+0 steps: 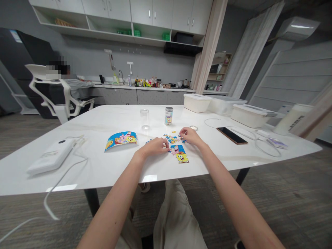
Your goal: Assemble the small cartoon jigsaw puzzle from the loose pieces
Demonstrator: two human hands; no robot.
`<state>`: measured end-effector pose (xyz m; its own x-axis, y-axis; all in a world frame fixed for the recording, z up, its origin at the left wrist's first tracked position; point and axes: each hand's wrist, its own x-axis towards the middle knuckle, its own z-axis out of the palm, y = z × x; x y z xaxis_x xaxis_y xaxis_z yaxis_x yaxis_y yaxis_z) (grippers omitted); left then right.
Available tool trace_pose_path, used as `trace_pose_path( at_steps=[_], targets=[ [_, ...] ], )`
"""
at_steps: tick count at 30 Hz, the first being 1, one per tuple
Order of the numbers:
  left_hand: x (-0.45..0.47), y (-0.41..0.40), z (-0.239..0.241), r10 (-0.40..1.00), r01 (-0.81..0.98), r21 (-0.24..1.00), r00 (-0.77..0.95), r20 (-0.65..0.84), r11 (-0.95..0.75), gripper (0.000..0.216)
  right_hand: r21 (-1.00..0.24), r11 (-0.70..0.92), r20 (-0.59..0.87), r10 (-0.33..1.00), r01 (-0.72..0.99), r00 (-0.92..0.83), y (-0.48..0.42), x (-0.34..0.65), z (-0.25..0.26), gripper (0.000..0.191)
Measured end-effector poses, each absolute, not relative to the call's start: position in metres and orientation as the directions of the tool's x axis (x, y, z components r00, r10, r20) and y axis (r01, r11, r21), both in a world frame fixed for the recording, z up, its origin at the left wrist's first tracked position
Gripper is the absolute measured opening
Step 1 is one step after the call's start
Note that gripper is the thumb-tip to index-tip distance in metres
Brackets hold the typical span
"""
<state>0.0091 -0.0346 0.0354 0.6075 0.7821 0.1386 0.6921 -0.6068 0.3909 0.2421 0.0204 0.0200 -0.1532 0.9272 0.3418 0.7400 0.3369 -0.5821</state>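
Observation:
Loose jigsaw puzzle pieces [171, 139] lie scattered on the table between my hands. Just below them is a joined puzzle section [181, 154] with blue, pink and yellow cartoon figures. My left hand [156, 146] rests at the left edge of this section, fingers curled and fingertips close together. Over the right side of the loose pieces, my right hand [191, 136] has its fingers bent into a pinch. What either hand holds is too small to make out. A curved picture sheet [121, 139] with the same cartoon figures lies left of my left hand.
Behind the pieces stand a clear jar [145, 119] and a cartoon-printed can [168, 116], with a ring-shaped lid [193, 128] nearby. Rightward are a phone [231, 135], cables and white bins [250, 115]. A white power bank [52, 156] lies left. A person [76, 86] sits beyond.

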Motion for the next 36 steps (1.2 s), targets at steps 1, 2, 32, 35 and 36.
trace_pose_path(
  at_steps=[1, 2, 32, 35, 36],
  targets=[
    [0.0091, -0.0342, 0.035, 0.782, 0.693, 0.386, 0.607, 0.141, -0.608, 0.019, -0.545, 0.32, 0.356, 0.925, 0.775, -0.132, 0.0214, 0.244, 0.019, 0.009],
    [0.0091, -0.0339, 0.0346, 0.782, 0.694, 0.385, 0.606, 0.144, -0.609, 0.019, -0.518, 0.307, 0.366, 0.923, 0.799, -0.117, 0.0222, 0.2454, 0.0182, 0.009],
    [0.0089, -0.0351, 0.0348, 0.784, 0.72, 0.323, 0.605, 0.14, -0.614, 0.02, -0.512, 0.255, 0.214, 0.963, 0.82, -0.166, 0.0164, 0.2435, 0.0189, 0.011],
    [0.0088, -0.0359, 0.0359, 0.783, 0.721, 0.319, 0.606, 0.139, -0.615, 0.021, -0.527, 0.235, 0.211, 0.967, 0.817, -0.143, 0.0151, 0.243, 0.0212, 0.012],
    [0.0087, -0.0363, 0.0366, 0.784, 0.723, 0.317, 0.605, 0.137, -0.614, 0.021, -0.534, 0.218, 0.201, 0.971, 0.817, -0.128, 0.0146, 0.2429, 0.022, 0.012]
  ],
)
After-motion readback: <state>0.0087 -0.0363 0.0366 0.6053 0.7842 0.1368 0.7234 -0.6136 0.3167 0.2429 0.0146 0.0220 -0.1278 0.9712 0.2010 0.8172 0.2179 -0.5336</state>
